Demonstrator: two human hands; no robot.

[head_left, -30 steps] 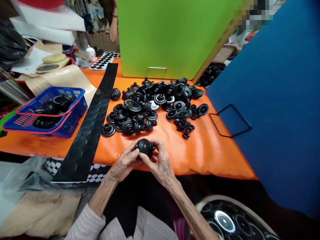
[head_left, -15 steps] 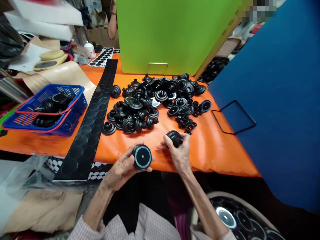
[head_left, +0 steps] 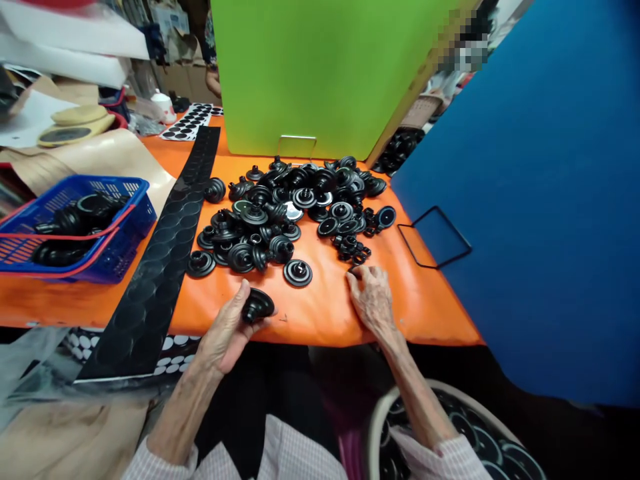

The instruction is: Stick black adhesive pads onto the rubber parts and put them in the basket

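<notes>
A ribbed black part [head_left: 257,305] is pinched in the left hand [head_left: 227,330] at the table edge; right hand [head_left: 371,299] fingertips are pressed onto one small nut [head_left: 356,270] (best isolated first).

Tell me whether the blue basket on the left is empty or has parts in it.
It has parts in it. Black ribbed rubber pieces show inside the blue basket, heaped below its rim. How far down the heap goes cannot be told.
</notes>
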